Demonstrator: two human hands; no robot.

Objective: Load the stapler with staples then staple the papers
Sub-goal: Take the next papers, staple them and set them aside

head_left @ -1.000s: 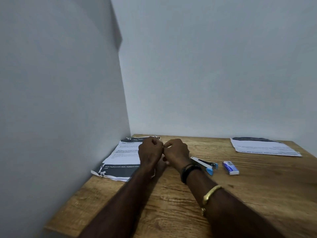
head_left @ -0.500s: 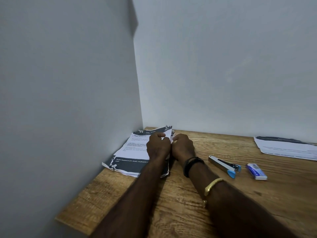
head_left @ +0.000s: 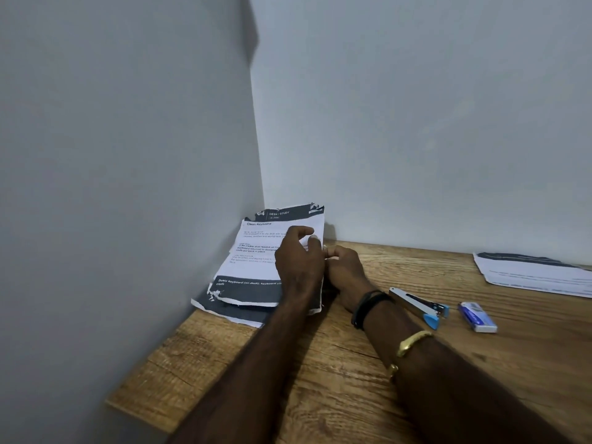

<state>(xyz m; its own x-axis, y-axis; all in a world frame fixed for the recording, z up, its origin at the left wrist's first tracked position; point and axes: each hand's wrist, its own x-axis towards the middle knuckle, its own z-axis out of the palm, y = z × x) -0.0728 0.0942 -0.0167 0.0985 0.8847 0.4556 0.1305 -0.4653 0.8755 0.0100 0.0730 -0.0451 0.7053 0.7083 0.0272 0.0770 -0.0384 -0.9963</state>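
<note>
— Since a moment ago the left hand (head_left: 299,264) has slid up onto the papers (head_left: 256,251), and the top sheet now stands lifted at its far edge against the wall (head_left: 416,123); the view has also swung left.

— Is that hand clamped on the sheet?

— Its fingers curl over the right edge of the page, thumb side against the paper, so I judge it is pinching that edge to square the stack. The right hand (head_left: 344,270) sits just beside it, knuckles touching, loosely closed; whether it holds anything I cannot tell.

— And the stapler?

— The stapler (head_left: 418,304) lies on the desk (head_left: 320,379) to the right of the right wrist, untouched, with the staple box (head_left: 477,317) just beyond it. A second stack (head_left: 531,274) rests well apart at the far right.

— Why keep the tools there?

— Probably so the right hand can reach them while the left pins the pages. Loading looks not yet begun
</note>
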